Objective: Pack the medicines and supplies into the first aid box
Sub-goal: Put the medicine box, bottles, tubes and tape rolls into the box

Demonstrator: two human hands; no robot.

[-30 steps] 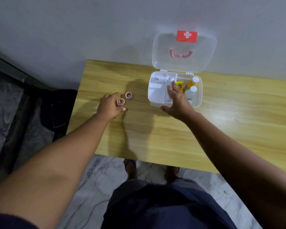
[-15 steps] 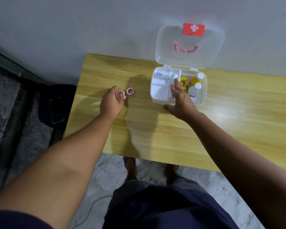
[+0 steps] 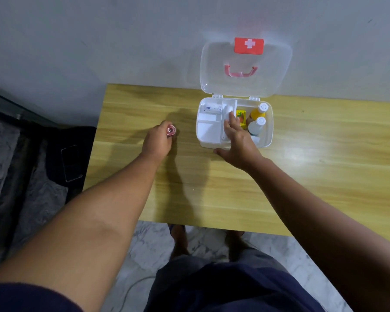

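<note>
— Two hands, two jobs: why is the right hand (image 3: 236, 140) on the first aid box (image 3: 267, 140)?
— Likely to steady it; fingers rest on the white insert tray (image 3: 208, 129), thumb at the front wall, clamping nothing fully.
— And the left hand (image 3: 158, 143)?
— Fingers pinch a small red-lidded jar (image 3: 170, 131) just above the wooden table (image 3: 302, 176), well left of the box.
— What's packed?
— Two white-capped bottles (image 3: 257, 119) and a yellow packet (image 3: 241, 115); lid (image 3: 277, 70) propped open.

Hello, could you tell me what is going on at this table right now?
A person is packing a first aid box that sits open on a wooden table. The right hand rests on the box's white inner tray, beside two bottles. The left hand holds a small red-capped jar.
</note>
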